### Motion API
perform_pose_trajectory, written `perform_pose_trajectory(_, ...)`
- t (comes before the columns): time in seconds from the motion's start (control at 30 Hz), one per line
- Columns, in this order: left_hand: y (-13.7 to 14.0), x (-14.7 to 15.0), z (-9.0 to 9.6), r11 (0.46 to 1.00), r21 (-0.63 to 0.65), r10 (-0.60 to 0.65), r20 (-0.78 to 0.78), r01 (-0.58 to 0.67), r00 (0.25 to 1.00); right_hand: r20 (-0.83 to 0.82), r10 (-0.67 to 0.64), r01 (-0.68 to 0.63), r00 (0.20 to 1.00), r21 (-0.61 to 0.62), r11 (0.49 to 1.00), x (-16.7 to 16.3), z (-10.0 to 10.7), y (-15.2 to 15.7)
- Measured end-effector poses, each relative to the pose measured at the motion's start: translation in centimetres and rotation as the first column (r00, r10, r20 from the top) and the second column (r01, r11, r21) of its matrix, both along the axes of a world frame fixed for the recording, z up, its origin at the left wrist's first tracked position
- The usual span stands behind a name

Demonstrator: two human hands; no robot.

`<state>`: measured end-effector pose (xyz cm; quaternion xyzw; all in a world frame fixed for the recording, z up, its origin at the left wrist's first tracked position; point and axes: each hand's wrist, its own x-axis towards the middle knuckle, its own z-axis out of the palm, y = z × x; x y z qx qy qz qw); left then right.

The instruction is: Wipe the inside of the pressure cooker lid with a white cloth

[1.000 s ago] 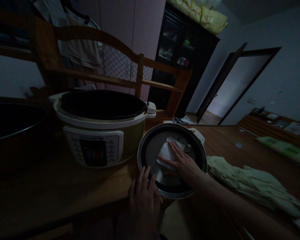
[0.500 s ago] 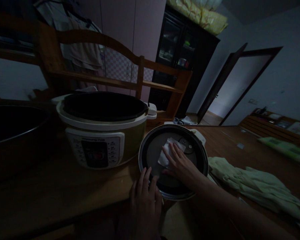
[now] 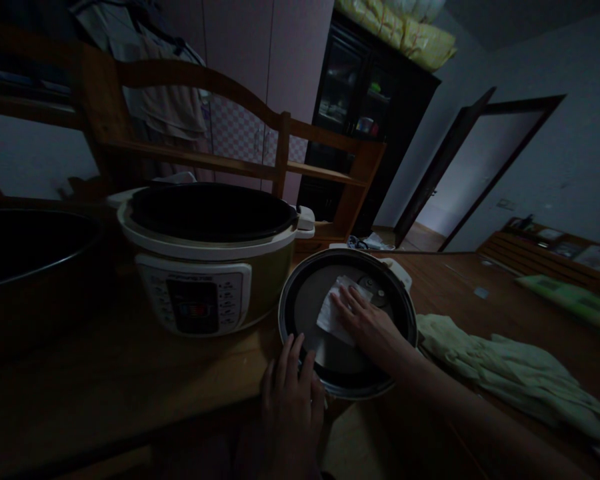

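A round pressure cooker lid (image 3: 305, 303) is tilted with its inner side toward me, its dark rim showing all round. On its grey inner plate lies a white tissue (image 3: 331, 319), pressed down under the fingers of my right hand (image 3: 370, 327). Two small round valve fittings show just above that hand. My left hand (image 3: 293, 393) rests at the lid's lower left rim, its fingers stretched out and a little apart. Left of the lid stands the uncovered electric pressure cooker (image 3: 270, 273), with a dark pot inside and a white control panel in front.
A large dark pot (image 3: 40, 267) stands at the far left on the wooden table (image 3: 190, 380). Behind the cooker runs a wooden rail (image 3: 205, 77). Pale green cloth (image 3: 500, 367) lies to the right on a brown surface (image 3: 445, 280).
The fingers of my right hand have drawn closer together and shifted slightly right on the tissue. My left hand and the lid have stayed nearly in place.
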<state>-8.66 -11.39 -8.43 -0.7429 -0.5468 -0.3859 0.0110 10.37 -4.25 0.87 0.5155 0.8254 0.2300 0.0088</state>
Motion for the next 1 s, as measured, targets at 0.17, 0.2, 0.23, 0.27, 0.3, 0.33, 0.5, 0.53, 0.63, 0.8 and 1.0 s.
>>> perform_pose_trajectory(0.17, -0.1, 0.0, 0.1, 1.0, 0.001, 0.014, 0.006, -0.014, 1.0, 0.009, 0.017, -0.017, 1.0, 0.029, 0.999, 0.0, 0.0, -0.4)
perform_pose_trajectory(0.2, -0.1, 0.0, 0.1, 1.0, 0.0, 0.014, 0.007, -0.014, 1.0, 0.01, 0.023, -0.024, 1.0, 0.03, 0.999, 0.0, 0.0, -0.5)
perform_pose_trajectory(0.23, -0.1, 0.0, 0.2, 1.0, -0.003, 0.01, 0.007, -0.01, 1.0, 0.011, 0.028, -0.028, 1.0, 0.031, 0.999, 0.1, 0.0, -0.5)
perform_pose_trajectory(0.27, -0.1, 0.0, 0.2, 1.0, -0.003, 0.01, 0.009, -0.01, 1.0, 0.013, 0.031, -0.032, 0.999, 0.031, 0.999, 0.1, 0.0, -0.6)
perform_pose_trajectory(0.3, -0.1, 0.1, 0.2, 1.0, 0.003, 0.012, 0.014, -0.012, 1.0, 0.014, 0.032, -0.033, 0.999, 0.031, 0.999, 0.1, 0.0, -0.6)
perform_pose_trajectory(0.33, -0.1, 0.1, 0.3, 1.0, 0.009, 0.011, 0.016, -0.011, 1.0, 0.015, 0.033, -0.033, 0.999, 0.032, 0.999, 0.1, 0.0, -0.6)
perform_pose_trajectory(0.5, -0.2, 0.2, 0.4, 1.0, 0.0, 0.005, 0.041, -0.005, 0.999, -0.02, 0.01, -0.01, 1.0, 0.011, 1.0, -0.1, 0.0, -0.7)
perform_pose_trajectory(0.53, -0.2, 0.2, 0.4, 1.0, -0.009, 0.009, 0.052, -0.008, 0.999, -0.035, 0.011, -0.01, 0.999, 0.013, 1.0, -0.3, 0.1, -0.7)
perform_pose_trajectory(0.63, -0.2, 0.3, 0.4, 1.0, -0.018, 0.024, 0.084, -0.023, 0.996, -0.074, 0.057, -0.054, 0.996, 0.049, 0.997, -0.8, 0.9, -0.8)
perform_pose_trajectory(0.8, -0.3, 0.3, 0.3, 1.0, -0.003, 0.009, 0.076, -0.008, 0.997, -0.093, 0.197, -0.192, 0.976, 0.068, 0.979, -1.7, 2.2, 0.7)
perform_pose_trajectory(1.0, -0.1, 0.1, -0.2, 1.0, 0.014, 0.013, 0.05, -0.013, 0.999, -0.018, 0.364, -0.363, 0.931, -0.118, 0.924, -1.2, 0.7, 3.9)
